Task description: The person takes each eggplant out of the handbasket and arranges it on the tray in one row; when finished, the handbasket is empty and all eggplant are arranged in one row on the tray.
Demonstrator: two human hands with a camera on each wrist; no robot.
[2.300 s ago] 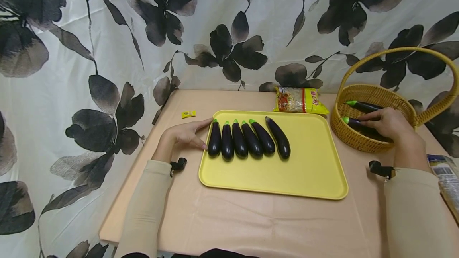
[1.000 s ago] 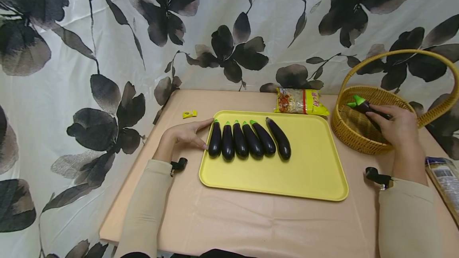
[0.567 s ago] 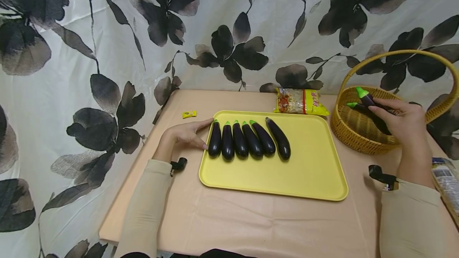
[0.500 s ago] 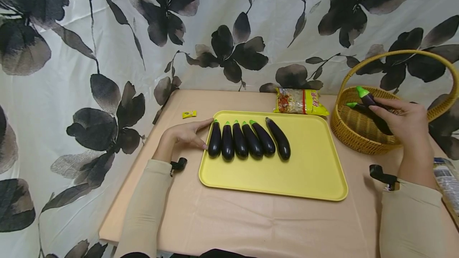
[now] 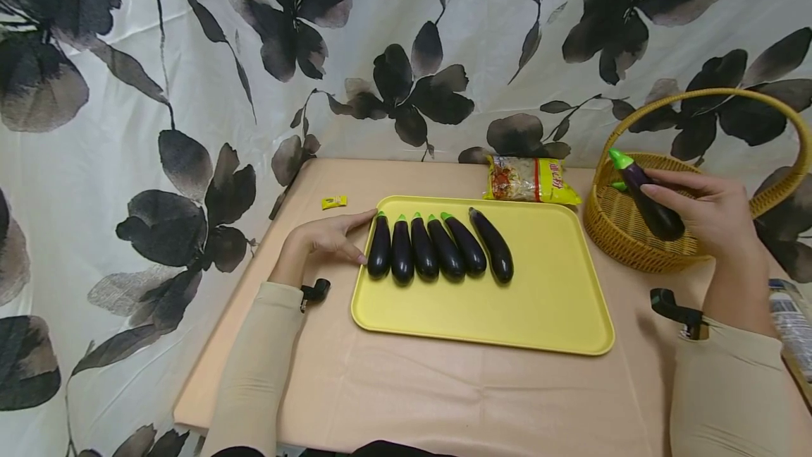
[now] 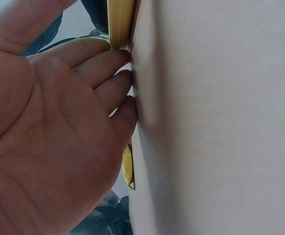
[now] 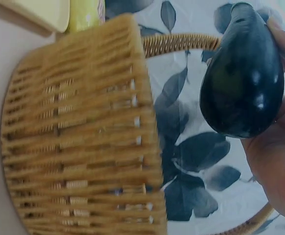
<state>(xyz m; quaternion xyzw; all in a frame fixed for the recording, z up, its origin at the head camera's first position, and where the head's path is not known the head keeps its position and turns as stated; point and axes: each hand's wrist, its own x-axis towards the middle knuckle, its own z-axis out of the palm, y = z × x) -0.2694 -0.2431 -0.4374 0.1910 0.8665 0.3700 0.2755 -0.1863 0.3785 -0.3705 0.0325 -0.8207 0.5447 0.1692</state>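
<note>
My right hand (image 5: 723, 214) pinches a dark eggplant (image 5: 653, 204) with a green cap, held up over the wicker basket (image 5: 612, 244). In the right wrist view that eggplant (image 7: 242, 81) hangs beyond the basket's rim, its rounded end toward the camera. Another eggplant's green cap (image 5: 619, 186) shows inside the basket; its body is mostly hidden. On the yellow tray (image 5: 545, 295), several eggplants (image 5: 425, 249) lie side by side in the left half. My left hand (image 5: 325, 237) touches the tray's left edge, its fingers (image 6: 105, 68) extended in the left wrist view.
A yellow food bag (image 5: 533, 179) lies behind the tray. A small yellow packet (image 5: 334, 202) is at the back left of the table (image 5: 444, 393). Another plastic package (image 5: 789, 319) sits at the right edge. The basket's tall handle (image 5: 704, 92) arches above my right hand.
My right hand has lifted one eggplant up inside the basket and turned it more upright, shifting its cap left. The left hand and the row on the tray stay as they were.
</note>
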